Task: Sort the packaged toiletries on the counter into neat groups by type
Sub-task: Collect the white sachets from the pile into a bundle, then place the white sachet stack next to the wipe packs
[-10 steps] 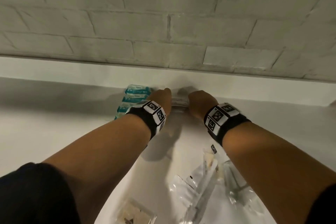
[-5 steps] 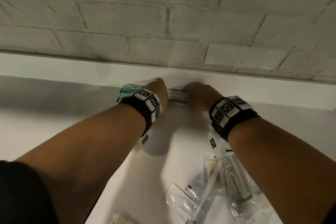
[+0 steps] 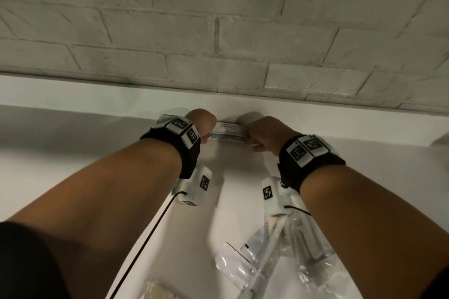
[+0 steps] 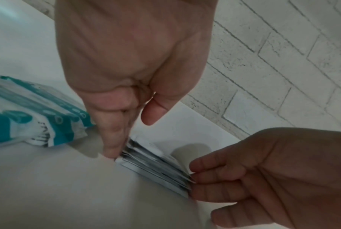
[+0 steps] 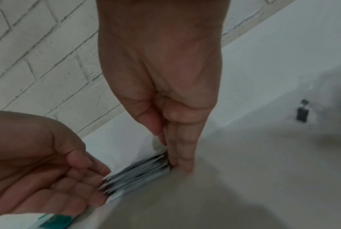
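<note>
A stack of thin white sachets (image 3: pixel 228 131) lies at the back of the white counter (image 3: pixel 73 158), against the low ledge under the brick wall. My left hand (image 3: pixel 202 126) presses its fingertips (image 4: pixel 114 150) against the stack's left end, thumb held off. My right hand (image 3: pixel 263 135) presses its fingertips (image 5: pixel 182 164) against the right end. In the wrist views the stack (image 4: pixel 155 167) (image 5: pixel 138 175) sits squeezed between the two hands. Teal-and-white packets (image 4: pixel 28 111) lie just left of my left hand, mostly hidden behind the wrist in the head view.
Several clear-wrapped toiletries (image 3: pixel 279 262) lie in a loose heap under my right forearm. A clear packet with something beige (image 3: pixel 160 291) shows at the bottom edge. A small dark object (image 5: pixel 302 114) stands on the counter far to the right.
Both hands have slid the sachet stack back toward the ledge and hold it between them. The teal packets now sit mostly behind my left wrist.
</note>
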Available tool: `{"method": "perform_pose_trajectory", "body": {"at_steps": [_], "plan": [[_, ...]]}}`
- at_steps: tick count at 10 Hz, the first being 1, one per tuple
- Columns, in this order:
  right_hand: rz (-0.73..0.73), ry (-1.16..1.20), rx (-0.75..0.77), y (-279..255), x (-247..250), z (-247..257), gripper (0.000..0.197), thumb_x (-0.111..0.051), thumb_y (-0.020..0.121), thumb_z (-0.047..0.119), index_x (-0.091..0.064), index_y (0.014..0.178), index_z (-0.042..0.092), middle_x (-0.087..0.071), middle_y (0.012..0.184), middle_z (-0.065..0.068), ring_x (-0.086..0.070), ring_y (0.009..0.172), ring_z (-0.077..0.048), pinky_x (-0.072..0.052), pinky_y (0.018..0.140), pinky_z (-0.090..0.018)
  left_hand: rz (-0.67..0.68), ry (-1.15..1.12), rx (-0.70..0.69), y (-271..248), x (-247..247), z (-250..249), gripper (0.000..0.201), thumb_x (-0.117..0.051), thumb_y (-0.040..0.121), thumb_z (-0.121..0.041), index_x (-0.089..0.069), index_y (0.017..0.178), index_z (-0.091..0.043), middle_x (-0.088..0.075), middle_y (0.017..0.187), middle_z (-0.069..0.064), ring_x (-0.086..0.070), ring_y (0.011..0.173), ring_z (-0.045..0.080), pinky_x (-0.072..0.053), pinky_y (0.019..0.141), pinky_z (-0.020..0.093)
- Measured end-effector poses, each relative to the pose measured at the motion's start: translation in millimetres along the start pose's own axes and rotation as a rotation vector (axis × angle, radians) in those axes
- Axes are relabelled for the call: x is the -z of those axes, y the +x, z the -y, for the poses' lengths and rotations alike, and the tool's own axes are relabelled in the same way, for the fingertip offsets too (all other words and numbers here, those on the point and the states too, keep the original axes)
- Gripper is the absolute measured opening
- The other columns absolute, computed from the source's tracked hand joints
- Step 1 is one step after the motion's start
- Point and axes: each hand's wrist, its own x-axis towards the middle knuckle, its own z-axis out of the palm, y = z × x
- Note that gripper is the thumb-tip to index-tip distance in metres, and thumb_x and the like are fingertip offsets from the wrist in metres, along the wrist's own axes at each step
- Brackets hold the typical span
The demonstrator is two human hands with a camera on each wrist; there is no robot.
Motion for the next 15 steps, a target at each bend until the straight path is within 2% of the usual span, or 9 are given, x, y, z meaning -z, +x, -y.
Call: {"method": "perform_pose_trajectory", "body": {"at_steps": [1,2,4,5,7,9,12,14,15], "plan": [[-0.006,-0.17,0.042,-21,10,-2,0.039,-0.048,0.096,0.008,-0.049,0.135,0.006,-0.053,0.133,-0.016,-0.056,0.116,-0.029,-0.048,0.096,-0.041,-0.087,-0.271,0.038,-28,-5,-13,0.035,-0.047,0.099,-0.009,-0.05,0.129,0.007,-0.053,0.135,0.021,-0.049,0.126,0.032,-0.035,0.102,0.033],[-0.022,-0.398,0.136,-59,23,-3,0.042,-0.047,0.096,0.012,-0.05,0.137,0.017,-0.051,0.139,-0.011,-0.051,0.126,-0.03,-0.043,0.088,-0.032,-0.29,-0.382,0.024,-50,-11,-23,0.04,-0.049,0.097,-0.024,-0.053,0.127,0.002,-0.059,0.128,0.018,-0.058,0.116,0.034,-0.05,0.093,0.039],[0.139,-0.738,0.215,-157,20,-49,0.035,-0.056,0.094,0.029,-0.058,0.129,0.028,-0.056,0.136,0.006,-0.054,0.118,-0.014,-0.039,0.1,-0.024,-0.025,-0.361,-0.295,-121,-60,-52,0.029,-0.061,0.089,-0.023,-0.064,0.118,-0.017,-0.067,0.109,0.001,-0.06,0.091,0.016,-0.045,0.067,0.023],[0.188,-0.85,0.137,-185,10,-86,0.035,-0.058,0.088,0.03,-0.062,0.122,0.036,-0.058,0.129,0.012,-0.058,0.11,-0.012,-0.046,0.098,-0.033,0.054,-0.16,-0.328,-145,-100,-56,0.04,-0.07,0.08,-0.041,-0.063,0.116,-0.025,-0.062,0.116,-0.005,-0.058,0.104,0.015,-0.046,0.087,0.026],[-0.119,-1.167,0.237,-204,-5,-95,0.019,-0.052,0.088,0.014,-0.071,0.092,0.017,-0.065,0.098,-0.002,-0.06,0.079,-0.019,-0.052,0.077,-0.033,-0.118,-0.121,-0.253,-174,-133,-57,0.036,-0.075,0.068,-0.045,-0.057,0.093,-0.027,-0.05,0.099,-0.003,-0.052,0.095,0.02,-0.044,0.075,0.031],[-0.005,-1.204,0.554,-202,-62,-77,0.035,-0.064,0.083,0.011,-0.058,0.116,0.02,-0.056,0.115,-0.002,-0.055,0.104,-0.026,-0.042,0.072,-0.034,-0.06,0.04,-0.176,-193,-131,-60,0.035,-0.067,0.081,-0.038,-0.058,0.107,-0.017,-0.06,0.106,0.002,-0.057,0.097,0.023,-0.043,0.075,0.03],[0.005,-1.345,0.411,-201,-69,-83,0.029,-0.059,0.085,0.024,-0.055,0.113,0.017,-0.051,0.118,-0.006,-0.046,0.11,-0.028,-0.034,0.093,-0.044,-0.064,-0.012,-0.112,-221,-144,-44,0.021,-0.055,0.09,-0.027,-0.053,0.108,-0.017,-0.058,0.108,0.002,-0.05,0.085,0.019,-0.038,0.068,0.029],[-0.178,-0.765,0.544,-225,-56,-92,0.009,-0.052,0.088,0.024,-0.053,0.094,0.017,-0.051,0.089,-0.001,-0.043,0.091,-0.021,-0.032,0.087,-0.035,-0.035,-0.434,-0.144,-241,-147,-55,0.012,-0.052,0.081,-0.013,-0.046,0.09,-0.019,-0.066,0.084,0.003,-0.063,0.073,0.02,-0.049,0.061,0.034],[-0.206,-0.334,0.512,-247,-46,-86,0.011,-0.055,0.087,0.017,-0.048,0.096,0.018,-0.054,0.085,0.001,-0.049,0.073,-0.016,-0.04,0.062,-0.028,-0.003,-0.353,-0.19,-255,-151,-72,0.021,-0.056,0.086,-0.029,-0.05,0.104,-0.019,-0.06,0.087,-0.001,-0.057,0.077,0.016,-0.041,0.059,0.028]]}}
